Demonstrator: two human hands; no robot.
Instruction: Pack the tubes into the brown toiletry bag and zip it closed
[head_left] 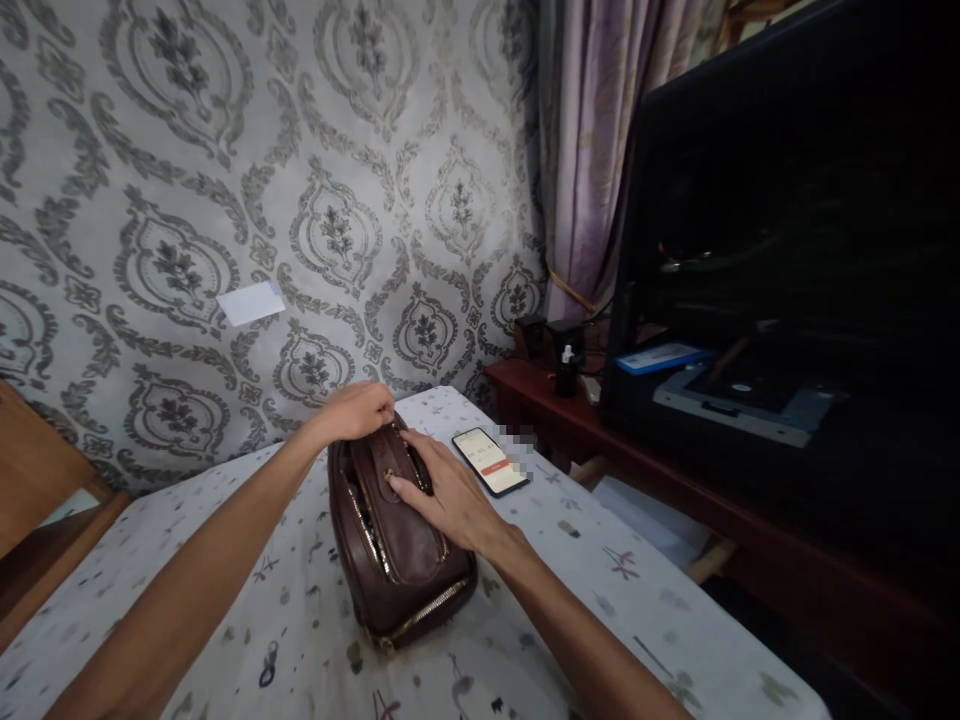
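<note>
A dark brown leather bag with gold zips lies on the patterned bed sheet. The long zip on its left side gapes partly open. At its far end my left hand is closed, fingertips pinched together near the top of a zip; whatever they hold is hidden. My right hand grips the bag's upper right side, its thumb beside a small gold clasp and its fingers over the right-hand zip.
A phone with a lit screen lies right of the bag. Beyond the bed's right edge, a dark red desk carries a small black bottle and a large black screen. A wooden headboard stands at left.
</note>
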